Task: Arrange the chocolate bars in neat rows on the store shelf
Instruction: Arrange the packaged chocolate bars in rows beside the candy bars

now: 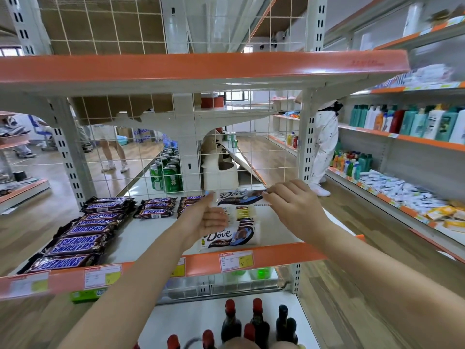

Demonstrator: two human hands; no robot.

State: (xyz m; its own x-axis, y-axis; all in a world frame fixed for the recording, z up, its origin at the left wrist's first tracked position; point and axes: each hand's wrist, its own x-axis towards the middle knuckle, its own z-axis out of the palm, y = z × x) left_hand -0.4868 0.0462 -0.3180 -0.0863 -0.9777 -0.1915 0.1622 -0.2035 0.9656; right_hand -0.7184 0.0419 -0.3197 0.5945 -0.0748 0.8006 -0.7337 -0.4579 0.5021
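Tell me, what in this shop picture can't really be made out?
- Head view: the left hand covers the middle of the Dove packs, so their count is unclear.
- Price tags on the shelf edge: print too small to read.
- Dark bottles below: cut off by the bottom edge.
- Right hand: fingertips at the far Dove pack's edge; grip unclear.

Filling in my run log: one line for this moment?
stage: placing Dove | left hand: on Dove bars | right hand: pinching far bar | Snickers: rowed left
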